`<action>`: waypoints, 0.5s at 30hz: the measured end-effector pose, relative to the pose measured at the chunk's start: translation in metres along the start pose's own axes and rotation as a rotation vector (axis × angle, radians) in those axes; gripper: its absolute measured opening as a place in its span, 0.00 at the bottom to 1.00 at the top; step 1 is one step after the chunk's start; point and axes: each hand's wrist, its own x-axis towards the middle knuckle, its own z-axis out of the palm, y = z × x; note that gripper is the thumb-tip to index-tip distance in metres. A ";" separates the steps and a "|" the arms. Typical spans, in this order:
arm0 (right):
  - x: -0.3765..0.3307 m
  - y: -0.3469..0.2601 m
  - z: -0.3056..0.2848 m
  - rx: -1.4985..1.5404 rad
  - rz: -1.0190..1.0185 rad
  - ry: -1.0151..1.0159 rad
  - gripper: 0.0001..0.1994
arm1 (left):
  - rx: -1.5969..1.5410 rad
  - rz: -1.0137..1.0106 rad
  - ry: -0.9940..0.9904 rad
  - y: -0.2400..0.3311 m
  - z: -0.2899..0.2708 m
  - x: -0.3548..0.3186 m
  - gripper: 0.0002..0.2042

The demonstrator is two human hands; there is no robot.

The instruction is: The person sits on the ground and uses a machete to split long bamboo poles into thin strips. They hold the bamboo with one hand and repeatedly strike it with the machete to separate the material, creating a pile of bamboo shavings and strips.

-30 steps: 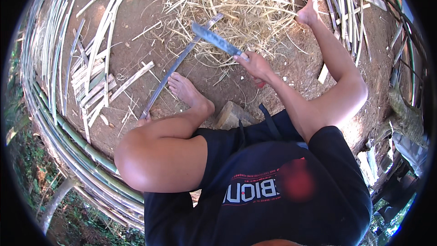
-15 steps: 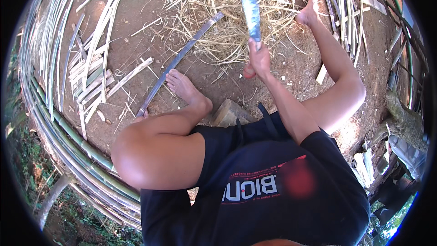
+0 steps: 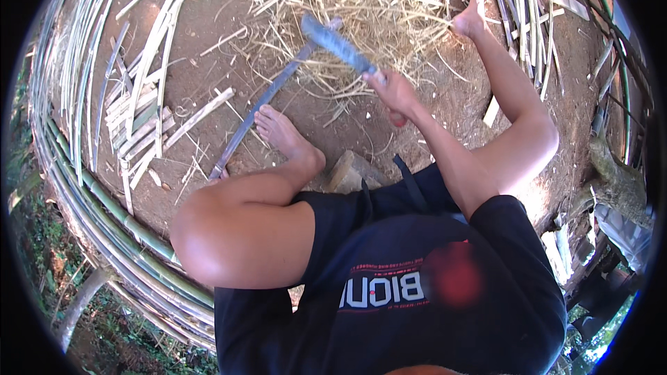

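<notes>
My right hand (image 3: 394, 92) is closed round the handle of a machete (image 3: 340, 47). The blade points to the far left, slightly smeared by motion. Its tip overlaps the far part of a long dark bamboo strip (image 3: 276, 83); whether they touch I cannot tell. A reddish handle end shows below the hand. The strip slants down past my left foot (image 3: 281, 130) to my bent left knee. There, a bit of my left hand (image 3: 221, 176) shows at the strip's near end, fingers closed on it; my knee hides the rest.
A heap of pale shavings (image 3: 375, 0) spreads at the far middle. Split bamboo pieces (image 3: 142, 114) lie on the left, with long poles (image 3: 125, 219) curving beyond them. More strips (image 3: 528, 14) lie at the far right. A wooden block (image 3: 353, 172) sits between my legs.
The machete has swung left and down, from pointing straight away to crossing over the strip's far part. My right hand has lowered slightly. The strip and left hand look nearly unmoved.
</notes>
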 end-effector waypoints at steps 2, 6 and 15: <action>0.001 -0.007 0.008 0.261 0.049 0.227 0.28 | -0.005 0.018 0.011 0.005 -0.009 0.001 0.17; 0.005 0.011 0.009 0.165 0.167 0.115 0.26 | -0.031 -0.015 -0.095 0.003 -0.009 -0.001 0.17; 0.003 0.008 0.004 0.076 0.054 0.048 0.27 | -0.076 -0.032 -0.104 0.002 -0.004 0.000 0.17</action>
